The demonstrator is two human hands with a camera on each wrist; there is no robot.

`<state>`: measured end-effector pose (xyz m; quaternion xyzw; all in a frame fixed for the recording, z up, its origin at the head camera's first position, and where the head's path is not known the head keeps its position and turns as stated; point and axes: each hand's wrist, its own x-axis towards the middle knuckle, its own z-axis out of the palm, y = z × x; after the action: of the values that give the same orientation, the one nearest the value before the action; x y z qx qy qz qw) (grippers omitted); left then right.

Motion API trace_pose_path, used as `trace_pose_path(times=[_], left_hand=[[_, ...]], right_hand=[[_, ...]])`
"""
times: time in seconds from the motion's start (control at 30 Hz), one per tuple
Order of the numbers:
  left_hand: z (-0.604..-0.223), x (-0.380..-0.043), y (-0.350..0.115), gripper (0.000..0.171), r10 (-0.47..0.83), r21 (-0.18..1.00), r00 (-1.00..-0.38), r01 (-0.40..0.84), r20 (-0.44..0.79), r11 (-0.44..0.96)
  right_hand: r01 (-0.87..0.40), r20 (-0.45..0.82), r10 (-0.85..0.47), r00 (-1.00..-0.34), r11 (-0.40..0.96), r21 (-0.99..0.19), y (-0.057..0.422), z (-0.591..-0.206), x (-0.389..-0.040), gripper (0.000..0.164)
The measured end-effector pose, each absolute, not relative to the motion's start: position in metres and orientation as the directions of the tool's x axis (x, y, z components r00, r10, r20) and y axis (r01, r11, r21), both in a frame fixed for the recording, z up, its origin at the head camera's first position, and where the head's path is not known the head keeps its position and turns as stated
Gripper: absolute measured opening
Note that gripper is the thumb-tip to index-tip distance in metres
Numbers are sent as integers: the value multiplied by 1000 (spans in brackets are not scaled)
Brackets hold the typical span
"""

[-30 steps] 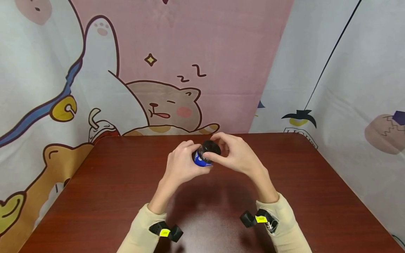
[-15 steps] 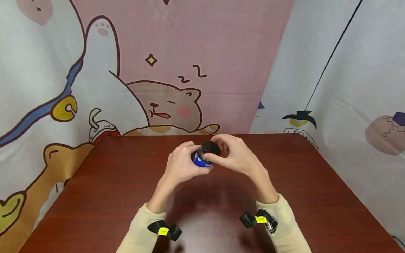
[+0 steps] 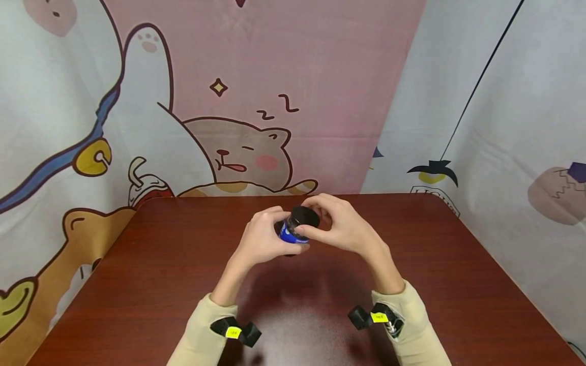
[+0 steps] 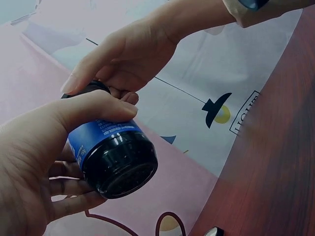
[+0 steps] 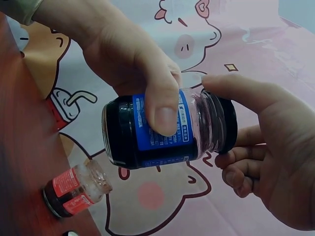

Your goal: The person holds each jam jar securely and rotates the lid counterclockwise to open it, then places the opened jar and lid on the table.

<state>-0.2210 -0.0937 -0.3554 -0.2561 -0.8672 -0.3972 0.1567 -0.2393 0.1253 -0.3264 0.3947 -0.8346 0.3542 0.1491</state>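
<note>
My left hand (image 3: 263, 235) grips a glass jar (image 5: 160, 130) with a blue label and dark contents, held tilted above the table. Its thumb lies across the label (image 4: 106, 129) in the left wrist view. On the jar's mouth sits a black lid (image 3: 305, 216), which my right hand (image 3: 341, 223) pinches at the rim between thumb and fingers. From the right wrist, the lid (image 5: 227, 125) appears on the jar's neck; whether it is loose cannot be told. Behind the hands, a second glass jar (image 5: 76, 189) with a red label stands with its mouth uncovered; the head view hides it.
The reddish-brown wooden table (image 3: 183, 284) reaches back to a cartoon-printed cloth (image 3: 339, 101). A small dark, shiny-edged object (image 4: 214, 231) is cut off at the bottom of the left wrist view. A black camera (image 3: 249, 334) rides on the left wrist.
The blue-labelled jar has tipped slightly more upright and dropped a little, with the left hand moving along. The right hand keeps its hold on the lid and has barely shifted.
</note>
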Motion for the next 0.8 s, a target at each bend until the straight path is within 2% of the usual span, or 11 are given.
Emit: trace_pose_path(times=[0.53, 0.8], left_hand=[[-353, -222, -99, 39, 448, 750, -778, 593, 440, 294], [-358, -228, -103, 35, 538, 777, -718, 606, 442, 171]], right_hand=[[-796, 529, -606, -593, 344, -499, 129, -323, -236, 38], [-809, 522, -642, -561, 295, -508, 130, -319, -233, 37]])
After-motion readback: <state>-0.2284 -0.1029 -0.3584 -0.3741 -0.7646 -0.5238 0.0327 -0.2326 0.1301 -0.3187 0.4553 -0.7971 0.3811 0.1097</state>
